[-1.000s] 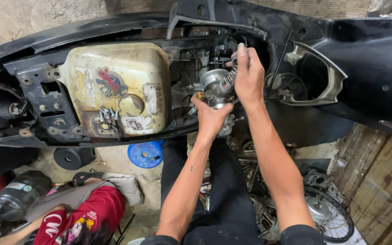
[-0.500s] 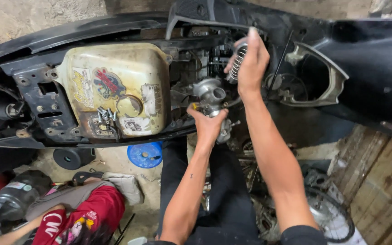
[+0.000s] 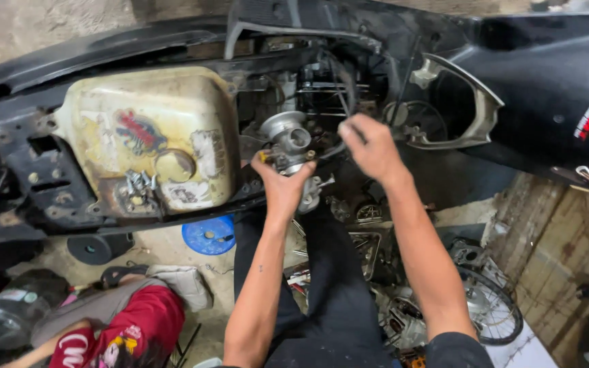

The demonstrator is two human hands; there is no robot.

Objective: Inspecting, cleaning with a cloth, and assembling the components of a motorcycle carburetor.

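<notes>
The carburetor (image 3: 293,151) sits in my left hand (image 3: 282,185), raised in front of the open frame of the black scooter (image 3: 526,102). I judge it a dense cast-metal lump, heavy for its bulk and quite stiff, with nothing in the body that gives under pressure. It looks grimy, so I expect an oily, slippery skin. The round mouth at the top and the small brass fittings on the sides seem the delicate parts; the blocky lower body is where I would take hold, and that is where my left grip is wrapped, fingers closed around it from below.

My right hand (image 3: 371,146) is just to the right of the carburetor and a little higher, fingers curled by a dark hose (image 3: 343,88) that loops out of the engine bay. Whether that grip is closed on the hose or only brushing it, I cannot tell.

Left of my left grip lies the yellowed fuel tank (image 3: 151,136), stained and scuffed. Below it on the floor rest a blue disc (image 3: 207,235) and a red cloth (image 3: 131,324). Under my right arm is a spoked wheel (image 3: 489,310).
</notes>
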